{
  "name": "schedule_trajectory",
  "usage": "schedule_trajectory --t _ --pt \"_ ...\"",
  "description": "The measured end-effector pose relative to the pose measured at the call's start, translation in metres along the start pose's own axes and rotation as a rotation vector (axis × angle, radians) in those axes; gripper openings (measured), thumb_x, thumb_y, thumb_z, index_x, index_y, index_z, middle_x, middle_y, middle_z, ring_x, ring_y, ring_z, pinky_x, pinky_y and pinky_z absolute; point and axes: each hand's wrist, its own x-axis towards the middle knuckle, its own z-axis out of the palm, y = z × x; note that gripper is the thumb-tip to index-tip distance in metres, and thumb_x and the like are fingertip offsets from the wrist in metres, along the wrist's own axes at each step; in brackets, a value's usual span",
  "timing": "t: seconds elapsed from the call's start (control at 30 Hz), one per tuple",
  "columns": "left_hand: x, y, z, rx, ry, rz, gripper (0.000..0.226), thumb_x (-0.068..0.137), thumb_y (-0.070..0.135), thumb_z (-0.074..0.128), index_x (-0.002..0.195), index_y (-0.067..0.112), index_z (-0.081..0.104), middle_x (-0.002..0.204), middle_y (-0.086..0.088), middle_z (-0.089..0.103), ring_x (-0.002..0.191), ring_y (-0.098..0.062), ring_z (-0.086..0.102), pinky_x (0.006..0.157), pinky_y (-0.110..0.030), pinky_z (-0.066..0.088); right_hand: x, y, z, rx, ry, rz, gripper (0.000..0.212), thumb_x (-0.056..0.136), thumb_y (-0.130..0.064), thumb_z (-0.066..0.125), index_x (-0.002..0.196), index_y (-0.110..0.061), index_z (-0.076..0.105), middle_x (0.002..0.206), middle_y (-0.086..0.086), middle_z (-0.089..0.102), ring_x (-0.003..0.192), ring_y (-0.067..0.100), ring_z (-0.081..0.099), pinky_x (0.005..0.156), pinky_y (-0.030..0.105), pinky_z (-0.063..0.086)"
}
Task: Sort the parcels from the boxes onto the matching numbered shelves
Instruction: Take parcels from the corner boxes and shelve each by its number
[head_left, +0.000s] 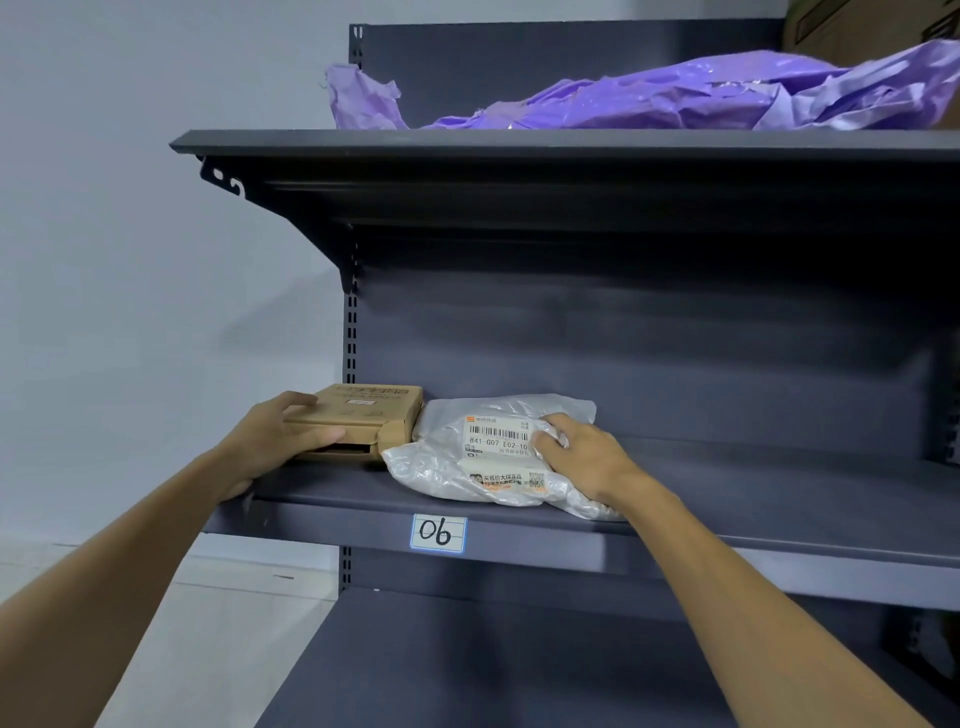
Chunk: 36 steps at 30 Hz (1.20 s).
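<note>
A flat brown cardboard parcel (366, 418) lies at the left end of a dark grey shelf (727, 493) whose front edge bears a white tag reading "06" (438, 532). My left hand (275, 441) grips the box's left side, thumb along its front and fingers on top. Right beside the box, touching it, lies a white plastic mailer (467, 457) with a barcode label. My right hand (582, 457) rests on the mailer's right part, fingers curled over the label's edge.
The shelf above carries a crumpled purple plastic bag (675, 93), with a brown carton (857, 26) behind it at the top right. A lower dark shelf (493, 665) sits below. A pale wall (130, 260) stands to the left of the rack.
</note>
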Motion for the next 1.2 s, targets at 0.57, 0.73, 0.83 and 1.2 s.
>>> schedule_trajectory --t 0.57,0.73,0.83,1.2 --pt "-0.053 0.047 0.028 0.422 0.241 0.312 0.071 0.082 0.061 0.036 0.136 0.02 0.057 0.145 -0.004 0.05 0.142 -0.023 0.034 0.118 -0.058 0.007 -0.028 -0.007 -0.006 0.213 0.632 -0.196 0.035 0.107 -0.031 0.037 0.103 -0.012 0.066 0.095 0.002 0.067 0.098 0.025 0.053 0.095 0.049 0.043" --pt "-0.083 0.093 0.053 0.445 0.162 0.388 0.052 0.095 0.06 0.039 0.131 0.028 0.057 0.137 0.006 0.055 0.133 -0.023 0.045 0.119 -0.05 0.016 -0.047 0.003 -0.014 0.141 0.581 -0.253 0.032 0.106 -0.034 0.04 0.111 -0.016 0.066 0.109 -0.001 0.068 0.109 0.024 0.052 0.1 0.045 0.039" --pt "-0.1 0.113 0.067 0.499 0.056 0.488 0.058 0.098 0.06 0.034 0.138 0.022 0.054 0.138 0.004 0.056 0.133 -0.022 0.046 0.117 -0.047 0.017 -0.067 0.013 -0.022 -0.015 0.466 -0.259 0.036 0.105 -0.04 0.042 0.125 -0.018 0.062 0.128 0.003 0.062 0.12 0.027 0.048 0.101 0.041 0.036" --pt "-0.173 0.115 0.124 0.606 -0.198 0.869 0.072 0.091 0.064 0.027 0.146 0.022 0.045 0.15 -0.004 0.045 0.142 -0.022 0.036 0.123 -0.053 0.008 -0.204 0.05 -0.048 -0.525 0.066 -0.069 0.061 0.1 -0.055 0.044 0.152 -0.025 0.035 0.158 0.006 0.032 0.148 0.029 0.022 0.119 0.048 0.021"
